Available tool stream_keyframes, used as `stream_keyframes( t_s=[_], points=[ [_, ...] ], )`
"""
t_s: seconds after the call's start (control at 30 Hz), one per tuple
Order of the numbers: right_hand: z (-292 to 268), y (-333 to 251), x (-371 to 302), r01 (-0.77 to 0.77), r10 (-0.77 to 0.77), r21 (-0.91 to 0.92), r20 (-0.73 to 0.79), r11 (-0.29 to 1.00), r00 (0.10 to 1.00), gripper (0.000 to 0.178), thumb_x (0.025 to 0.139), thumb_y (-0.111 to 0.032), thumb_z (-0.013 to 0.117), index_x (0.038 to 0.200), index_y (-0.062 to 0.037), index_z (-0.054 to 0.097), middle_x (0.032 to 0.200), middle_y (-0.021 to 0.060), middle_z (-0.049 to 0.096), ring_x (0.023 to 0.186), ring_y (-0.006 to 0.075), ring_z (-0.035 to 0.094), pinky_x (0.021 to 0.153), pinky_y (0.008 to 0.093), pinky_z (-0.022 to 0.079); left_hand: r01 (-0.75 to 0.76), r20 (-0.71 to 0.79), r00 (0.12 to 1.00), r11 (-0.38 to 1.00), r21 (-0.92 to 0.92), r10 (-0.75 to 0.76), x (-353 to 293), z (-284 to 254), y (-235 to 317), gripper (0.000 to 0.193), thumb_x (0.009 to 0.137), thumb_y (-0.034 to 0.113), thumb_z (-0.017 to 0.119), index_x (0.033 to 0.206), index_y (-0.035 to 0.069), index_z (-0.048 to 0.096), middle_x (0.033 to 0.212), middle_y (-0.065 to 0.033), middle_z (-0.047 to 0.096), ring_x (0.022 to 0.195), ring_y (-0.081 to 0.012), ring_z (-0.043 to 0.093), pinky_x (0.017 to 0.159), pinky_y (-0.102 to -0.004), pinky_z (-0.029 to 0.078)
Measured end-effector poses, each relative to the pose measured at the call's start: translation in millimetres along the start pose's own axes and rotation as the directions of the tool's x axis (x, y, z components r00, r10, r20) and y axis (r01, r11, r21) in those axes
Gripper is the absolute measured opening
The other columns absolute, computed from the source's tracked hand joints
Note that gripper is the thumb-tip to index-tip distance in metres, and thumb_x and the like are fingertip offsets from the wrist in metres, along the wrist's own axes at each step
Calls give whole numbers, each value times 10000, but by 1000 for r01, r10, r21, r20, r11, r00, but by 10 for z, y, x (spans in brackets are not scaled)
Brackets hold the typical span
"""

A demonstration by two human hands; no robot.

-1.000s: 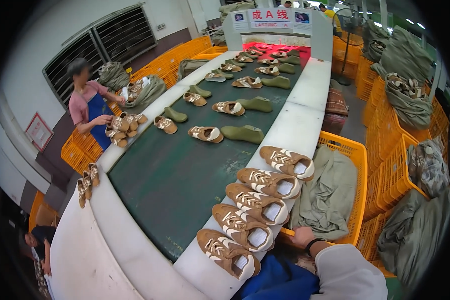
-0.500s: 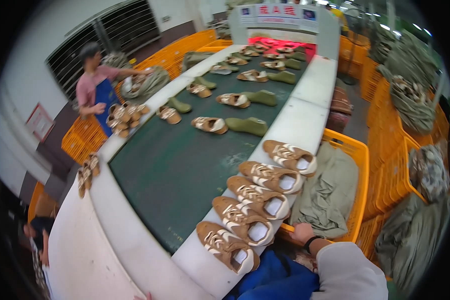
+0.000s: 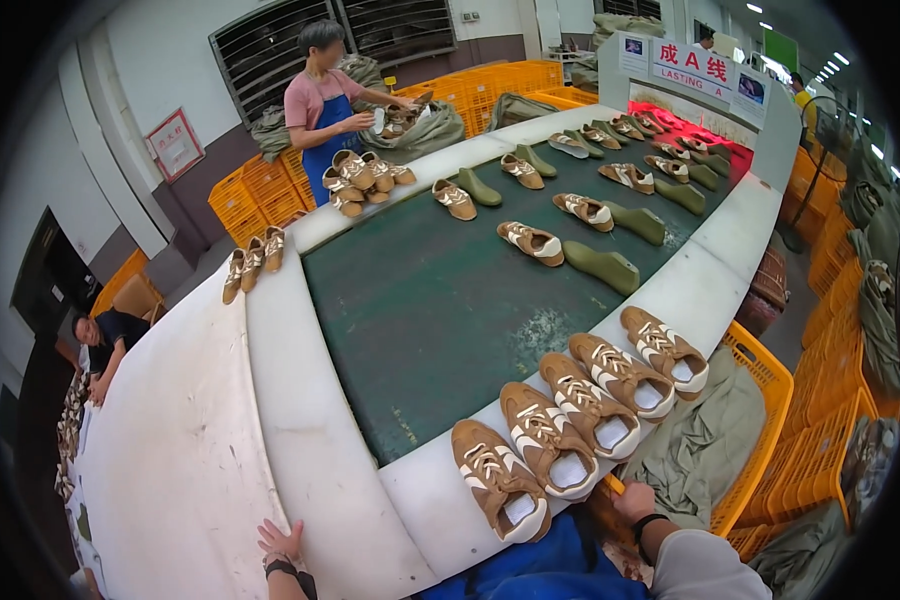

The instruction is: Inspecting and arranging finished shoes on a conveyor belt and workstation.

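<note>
My left hand has its fingers spread at the edge of the white tabletop, holding nothing. Closed fingers of my right hand grip the near rim of an orange plastic crate. Greyish-green cloth fills that crate. Just above my right hand, several brown and white lace-up shoes stand side by side on the white ledge, their openings toward me. White paper or insole shows inside them.
A dark green conveyor belt carries shoe uppers and green shoe lasts. Across it, a co-worker in a blue apron stands by piled shoes. Another person is at far left. Orange crates are stacked at right.
The view has swung rightward and tilted, so the scene appears shifted. My left hand has come further into view, spread on the white surface. My right hand still holds the crate rim.
</note>
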State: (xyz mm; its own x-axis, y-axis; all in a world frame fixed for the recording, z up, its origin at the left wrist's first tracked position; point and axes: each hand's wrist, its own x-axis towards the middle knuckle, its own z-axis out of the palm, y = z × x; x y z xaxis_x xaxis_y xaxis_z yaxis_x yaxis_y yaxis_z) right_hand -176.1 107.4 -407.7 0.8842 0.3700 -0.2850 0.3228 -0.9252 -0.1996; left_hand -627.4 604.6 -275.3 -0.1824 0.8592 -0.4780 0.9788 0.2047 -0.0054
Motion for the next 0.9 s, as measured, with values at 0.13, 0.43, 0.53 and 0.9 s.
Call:
stream_keyframes(
  t_s=[0.13, 0.43, 0.53, 0.9],
  points=[
    [-32, -17, -18, 1, -1, 17, -12, 1000, 1000, 351, 748, -390, 633, 879, -64, 630, 826, 152, 663, 785, 321, 641, 709, 421, 503, -8, -1, 1000, 1000, -10, 8, -6, -1, -8, 1090, 733, 761, 455, 1463, 127, -49, 1525, -140, -84, 1368, -465, -16, 1097, -554, 150],
    [-36, -43, -9, -40, 40, -17, -8, 999, 999, 349, 745, -399, 635, 862, -70, 638, 804, 158, 665, 777, 322, 647, 704, 420, 510, -22, -20, 1000, 1000, -19, 22, -34, 9, -11, 1093, 733, 757, 462, 1463, 115, -38, 1526, -143, -75, 1367, -468, -5, 1105, -529, 153],
    [-36, -43, -3, -41, 41, -12, -7, 999, 999, 353, 746, -400, 634, 865, -68, 637, 791, 160, 665, 777, 325, 648, 707, 422, 512, -27, -25, 999, 1000, -13, 27, -21, 18, -20, 1090, 733, 758, 460, 1464, 119, -36, 1527, -137, -71, 1371, -458, 3, 1104, -530, 160],
    [-12, -21, 14, -50, 50, 0, 7, 999, 999, 353, 741, -400, 635, 863, -70, 647, 794, 171, 660, 786, 337, 642, 716, 424, 509, 0, -35, 999, 1000, -5, 0, -2, 41, -28, 1079, 736, 762, 449, 1466, 137, -43, 1530, -117, -75, 1380, -432, 4, 1093, -544, 188]
  ],
)
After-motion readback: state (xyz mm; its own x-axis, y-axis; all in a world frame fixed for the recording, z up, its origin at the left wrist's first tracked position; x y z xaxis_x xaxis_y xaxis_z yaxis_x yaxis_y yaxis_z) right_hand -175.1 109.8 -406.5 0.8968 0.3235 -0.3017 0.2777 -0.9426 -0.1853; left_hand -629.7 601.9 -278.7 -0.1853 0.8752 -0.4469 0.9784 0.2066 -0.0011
